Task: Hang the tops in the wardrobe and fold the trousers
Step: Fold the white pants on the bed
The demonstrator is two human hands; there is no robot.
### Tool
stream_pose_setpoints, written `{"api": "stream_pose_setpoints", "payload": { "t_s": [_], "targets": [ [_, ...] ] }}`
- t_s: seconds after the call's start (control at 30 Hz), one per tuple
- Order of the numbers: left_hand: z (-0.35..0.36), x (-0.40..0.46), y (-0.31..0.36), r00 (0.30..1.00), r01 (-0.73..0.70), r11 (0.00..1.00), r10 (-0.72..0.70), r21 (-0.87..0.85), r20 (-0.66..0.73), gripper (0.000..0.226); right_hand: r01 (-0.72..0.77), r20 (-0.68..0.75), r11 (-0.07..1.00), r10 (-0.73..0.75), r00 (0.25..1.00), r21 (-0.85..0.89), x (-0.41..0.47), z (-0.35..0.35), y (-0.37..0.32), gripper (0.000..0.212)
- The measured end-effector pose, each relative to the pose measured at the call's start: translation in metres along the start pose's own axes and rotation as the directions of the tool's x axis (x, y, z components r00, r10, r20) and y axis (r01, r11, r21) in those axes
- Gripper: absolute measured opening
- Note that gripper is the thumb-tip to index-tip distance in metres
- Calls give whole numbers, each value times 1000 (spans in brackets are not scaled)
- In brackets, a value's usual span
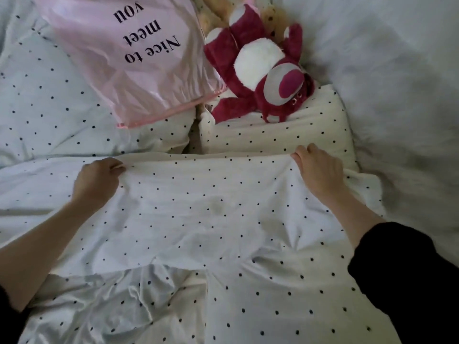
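Observation:
A white fabric with small black dots (198,207) lies spread on the bed in front of me. My left hand (96,180) pinches its far edge on the left. My right hand (318,170) grips the same far edge on the right. The edge is stretched straight between both hands, just below two dotted pillows. Whether this cloth is trousers, a top or bedding I cannot tell; a split in the cloth shows near the bottom centre.
Two dotted pillows (273,135) lie beyond the edge. A pink plastic bag (129,58) printed "Nice to meet you" rests on the left pillow. A magenta plush bear (260,70) lies on the right pillow. A white fluffy blanket (397,83) fills the right side.

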State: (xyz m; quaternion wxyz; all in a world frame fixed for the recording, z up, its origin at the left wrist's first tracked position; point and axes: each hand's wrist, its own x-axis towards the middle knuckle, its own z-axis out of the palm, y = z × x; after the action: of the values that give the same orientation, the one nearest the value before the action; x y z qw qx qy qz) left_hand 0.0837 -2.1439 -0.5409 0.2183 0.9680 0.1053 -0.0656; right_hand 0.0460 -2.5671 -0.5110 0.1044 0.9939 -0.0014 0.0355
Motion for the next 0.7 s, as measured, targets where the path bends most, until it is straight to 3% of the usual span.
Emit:
{"api": "stream_pose_setpoints", "payload": {
  "t_s": [0.13,0.23,0.3,0.37,0.43,0.5,0.57,0.63,0.7],
  "targets": [
    [25,36,4,997,-25,996,31,88,-65,28,50,-62,999,-49,997,16,37,30,-5,30],
    [39,50,0,991,-49,987,67,152,-115,27,-20,31,1000,21,999,-18,55,49,-11,31],
    [48,53,-7,968,-141,973,174,181,-182,23,-45,47,999,46,998,-29,56,57,-17,31],
    [51,51,-15,950,-193,957,237,215,-203,19,-77,-35,995,79,996,55,45,56,-24,28],
    [48,49,-23,958,-171,961,214,216,-191,19,-80,-167,990,99,981,118,25,50,-33,29],
    [41,45,-29,965,-145,965,187,220,-185,23,-66,-189,992,86,978,110,4,45,-42,38],
    [39,35,-35,968,-140,952,189,271,-164,29,-63,21,992,61,998,106,-11,44,-51,51],
    [38,23,-40,971,-156,937,203,312,-127,38,-84,274,994,62,960,67,-16,52,-53,59],
    [32,14,-47,980,-128,933,172,336,-103,46,-94,390,995,80,918,18,-10,65,-54,59]
  ]
}}
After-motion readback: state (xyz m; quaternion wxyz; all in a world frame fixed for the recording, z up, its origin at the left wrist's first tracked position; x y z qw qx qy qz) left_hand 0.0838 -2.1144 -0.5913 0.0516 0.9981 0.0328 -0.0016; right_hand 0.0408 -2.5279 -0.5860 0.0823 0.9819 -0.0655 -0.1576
